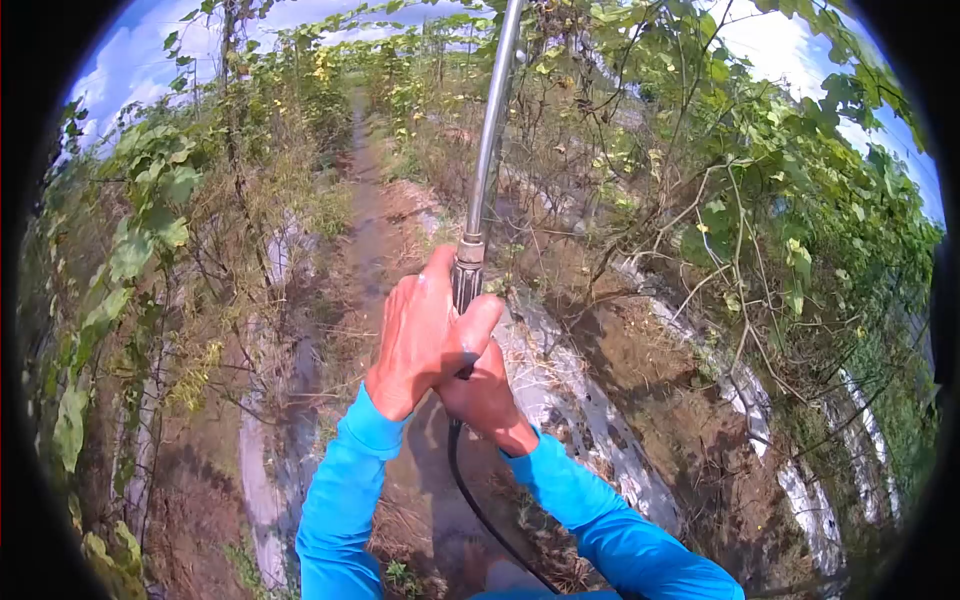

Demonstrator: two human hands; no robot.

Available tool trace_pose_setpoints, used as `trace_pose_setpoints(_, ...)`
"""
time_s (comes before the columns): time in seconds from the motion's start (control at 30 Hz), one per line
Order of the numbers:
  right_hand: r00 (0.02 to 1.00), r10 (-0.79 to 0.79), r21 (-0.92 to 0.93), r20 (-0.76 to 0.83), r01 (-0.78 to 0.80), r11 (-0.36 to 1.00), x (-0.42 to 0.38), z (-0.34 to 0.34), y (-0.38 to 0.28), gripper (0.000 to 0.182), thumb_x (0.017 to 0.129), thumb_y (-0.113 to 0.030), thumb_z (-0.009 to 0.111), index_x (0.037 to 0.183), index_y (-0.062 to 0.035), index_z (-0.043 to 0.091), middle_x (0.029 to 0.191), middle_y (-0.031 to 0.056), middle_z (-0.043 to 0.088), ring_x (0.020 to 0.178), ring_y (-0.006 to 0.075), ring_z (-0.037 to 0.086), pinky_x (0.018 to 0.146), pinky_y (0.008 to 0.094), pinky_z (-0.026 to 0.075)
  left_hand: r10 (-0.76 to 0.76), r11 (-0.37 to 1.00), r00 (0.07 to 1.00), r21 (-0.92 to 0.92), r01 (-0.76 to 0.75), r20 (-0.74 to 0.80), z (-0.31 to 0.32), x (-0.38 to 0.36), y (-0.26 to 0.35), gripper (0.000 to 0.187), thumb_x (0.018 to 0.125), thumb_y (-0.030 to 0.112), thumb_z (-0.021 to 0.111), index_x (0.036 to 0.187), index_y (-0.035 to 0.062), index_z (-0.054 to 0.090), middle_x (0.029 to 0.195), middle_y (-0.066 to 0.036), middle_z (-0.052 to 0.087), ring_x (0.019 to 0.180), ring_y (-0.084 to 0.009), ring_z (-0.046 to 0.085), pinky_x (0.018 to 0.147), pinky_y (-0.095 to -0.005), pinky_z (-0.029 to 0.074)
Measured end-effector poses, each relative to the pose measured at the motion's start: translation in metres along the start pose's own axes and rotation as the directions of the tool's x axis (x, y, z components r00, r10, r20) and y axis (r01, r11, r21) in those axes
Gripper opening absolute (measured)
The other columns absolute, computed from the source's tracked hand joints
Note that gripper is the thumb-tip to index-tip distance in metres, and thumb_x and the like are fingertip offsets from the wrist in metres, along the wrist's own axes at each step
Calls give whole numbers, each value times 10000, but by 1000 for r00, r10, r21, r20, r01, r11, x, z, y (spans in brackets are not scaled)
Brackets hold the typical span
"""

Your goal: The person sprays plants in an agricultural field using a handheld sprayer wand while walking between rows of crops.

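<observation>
Both hands are closed round the dark handle [467, 283] of a long metal wand [492, 125], which points up and away past the top of the view. My left hand [425, 335] wraps the upper part of the handle, its thumb along the near side. Just below and to the right, my right hand [485, 395] grips the lower end, partly hidden behind my left hand. A black hose [465, 485] runs down from the handle towards the bottom edge. Bright blue sleeves cover both forearms.
Leafy vines [150, 220] on upright supports stand at the left. More vines and bare tangled stems [735, 250] spread over the right side. A narrow soil path [365, 200] leads ahead. Greyish-white sheeting [560, 375] covers strips of the ground.
</observation>
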State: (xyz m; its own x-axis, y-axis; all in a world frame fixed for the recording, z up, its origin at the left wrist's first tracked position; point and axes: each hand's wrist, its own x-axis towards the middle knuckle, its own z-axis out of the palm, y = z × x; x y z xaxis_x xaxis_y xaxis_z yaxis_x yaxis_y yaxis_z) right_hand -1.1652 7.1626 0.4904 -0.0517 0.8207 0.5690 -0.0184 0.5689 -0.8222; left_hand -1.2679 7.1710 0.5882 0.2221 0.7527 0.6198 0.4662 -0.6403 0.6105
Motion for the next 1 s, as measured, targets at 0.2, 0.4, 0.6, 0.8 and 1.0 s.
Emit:
trace_pose_setpoints(0.2, 932, 103, -175, 348, -43, 984, 59, -12, 127, 329, 743, -33, 770, 1055, -28, 664, 1008, 96, 672, 939, 193, 652, 806, 360, 532, -180, 979, 968, 66, 194, -177, 28, 16, -101, 507, 741, 315, 742, 1043, -10, 495, 769, -233, 642, 714, -435, 638, 639, -500, 482)
trace_pose_setpoints(0.4, 833, 80, 181, 547, -211, 961, 150, 3, 228, 333, 654, -83, 792, 962, -46, 672, 892, 58, 662, 835, 163, 630, 740, 316, 498, -187, 978, 934, 33, 207, -303, 26, 55, -202, 581, 726, 348, 817, 1057, 21, 470, 782, -171, 650, 688, -343, 661, 618, -436, 502)
trace_pose_setpoints(0.6, 477, 179, 153, 860, -576, 803, 238, 61, 288, 410, 625, -66, 726, 1022, -54, 624, 852, 6, 616, 785, 112, 577, 673, 292, 469, -239, 964, 880, 8, 266, -410, -5, 84, -286, 610, 768, 383, 812, 1114, 37, 448, 800, -93, 624, 693, -190, 615, 650, -347, 513)
trace_pose_setpoints(0.8, 694, 92, 201, 714, -329, 923, 310, 103, 345, 440, 713, -68, 757, 1102, -66, 552, 968, 12, 579, 895, 100, 527, 744, 288, 460, -235, 970, 879, -48, 237, -415, -13, 157, -389, 645, 771, 453, 800, 1100, 32, 438, 734, -90, 617, 624, -233, 644, 584, -361, 502)
trace_pose_setpoints(1.0, 918, -30, 137, 396, -27, 990, 390, 114, 398, 385, 739, -131, 799, 1053, -32, 599, 868, 50, 639, 775, 122, 583, 671, 312, 484, -153, 978, 963, -174, 115, -224, 4, 258, -482, 502, 843, 318, 728, 1147, 41, 439, 723, -67, 547, 624, -191, 556, 591, -349, 458)
